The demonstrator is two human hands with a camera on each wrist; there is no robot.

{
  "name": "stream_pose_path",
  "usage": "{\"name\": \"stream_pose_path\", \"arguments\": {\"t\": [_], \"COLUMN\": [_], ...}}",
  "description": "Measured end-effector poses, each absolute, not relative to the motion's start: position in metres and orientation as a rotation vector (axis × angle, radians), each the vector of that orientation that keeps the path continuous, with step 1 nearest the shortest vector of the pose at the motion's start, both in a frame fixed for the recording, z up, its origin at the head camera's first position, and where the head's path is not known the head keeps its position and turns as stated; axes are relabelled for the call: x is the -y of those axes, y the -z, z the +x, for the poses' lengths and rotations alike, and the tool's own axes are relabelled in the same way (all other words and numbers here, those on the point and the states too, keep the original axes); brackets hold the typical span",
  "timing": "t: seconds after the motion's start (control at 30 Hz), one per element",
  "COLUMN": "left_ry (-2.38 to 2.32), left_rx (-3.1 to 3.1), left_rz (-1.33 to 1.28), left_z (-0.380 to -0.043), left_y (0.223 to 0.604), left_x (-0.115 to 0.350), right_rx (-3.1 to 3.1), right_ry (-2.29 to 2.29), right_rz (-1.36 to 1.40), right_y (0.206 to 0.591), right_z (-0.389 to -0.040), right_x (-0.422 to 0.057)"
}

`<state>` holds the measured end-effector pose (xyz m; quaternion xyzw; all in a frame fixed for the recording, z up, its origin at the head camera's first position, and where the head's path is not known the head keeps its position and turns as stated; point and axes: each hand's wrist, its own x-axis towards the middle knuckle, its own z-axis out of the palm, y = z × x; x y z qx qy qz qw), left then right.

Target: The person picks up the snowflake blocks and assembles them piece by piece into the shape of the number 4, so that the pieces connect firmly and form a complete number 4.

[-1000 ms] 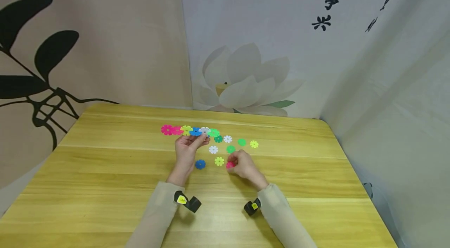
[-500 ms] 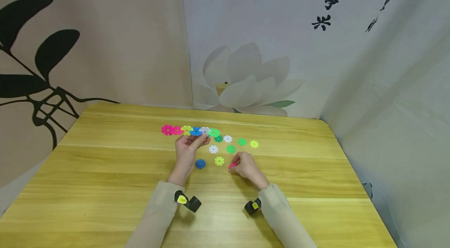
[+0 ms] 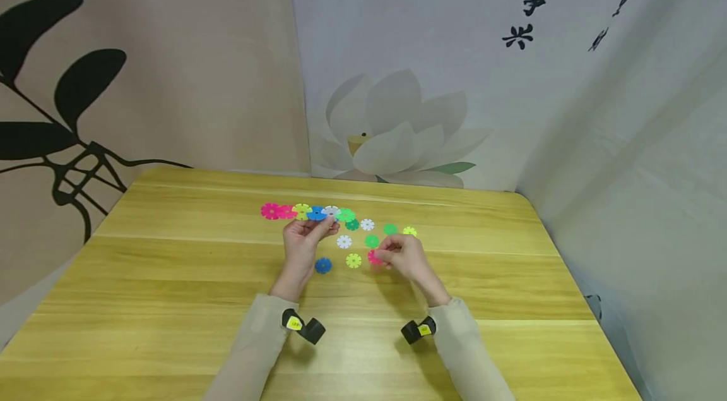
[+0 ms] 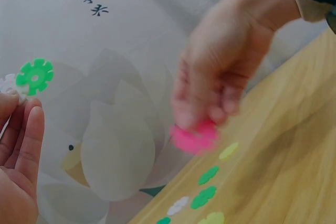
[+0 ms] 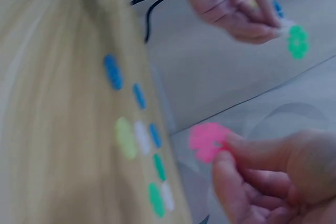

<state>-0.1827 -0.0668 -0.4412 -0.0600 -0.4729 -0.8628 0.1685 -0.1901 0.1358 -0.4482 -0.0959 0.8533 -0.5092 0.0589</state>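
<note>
My left hand (image 3: 299,248) pinches a row of joined notched plastic discs (image 3: 301,211) near its white disc, just above the table. From left to right the row shows pink, pink, yellow, blue, white and green (image 4: 37,76). In the right wrist view, a single pink disc (image 5: 203,141) is pinched between thumb and fingers of my right hand (image 5: 278,174). It is raised off the table and apart from the row. Loose discs lie below the hands, among them a yellow disc (image 3: 353,261), a blue disc (image 3: 323,266) and a white disc (image 3: 344,242).
More loose discs are scattered behind my right hand, including a green disc (image 3: 372,241) and a dark green disc (image 3: 352,224). The right wrist view has further blue discs (image 5: 139,96). A wooden table (image 3: 170,325) runs back to a curtain (image 3: 227,72).
My right hand has lifted the pink disc from the table and turned it to show more of its face. The left hand and the row have stayed put.
</note>
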Motion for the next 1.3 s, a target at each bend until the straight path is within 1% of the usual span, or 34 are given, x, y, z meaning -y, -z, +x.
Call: {"name": "stream_pose_path", "arguments": {"t": [0.17, 0.33, 0.6, 0.8, 1.1, 1.3], "left_ry": [2.455, 2.457, 2.465, 2.454, 2.465, 2.482], "left_rx": [1.333, 1.338, 1.359, 1.396, 1.393, 1.371], "left_rz": [-0.176, -0.185, -0.193, -0.204, -0.168, -0.169], "left_z": [-0.182, -0.182, -0.183, -0.182, -0.181, -0.181], "left_y": [0.441, 0.440, 0.442, 0.442, 0.440, 0.440], "left_x": [0.067, 0.067, 0.065, 0.061, 0.061, 0.061], "right_rx": [-2.469, -2.371, -2.276, -2.325, -2.379, -2.421], "right_ry": [1.859, 2.096, 2.335, 2.360, 2.309, 2.290], "right_rz": [-0.213, -0.183, -0.391, -0.557, -0.554, -0.621], "right_y": [0.422, 0.411, 0.402, 0.398, 0.395, 0.379], "right_z": [-0.185, -0.187, -0.185, -0.184, -0.181, -0.168], "right_x": [-0.129, -0.125, -0.119, -0.112, -0.108, -0.101]}}
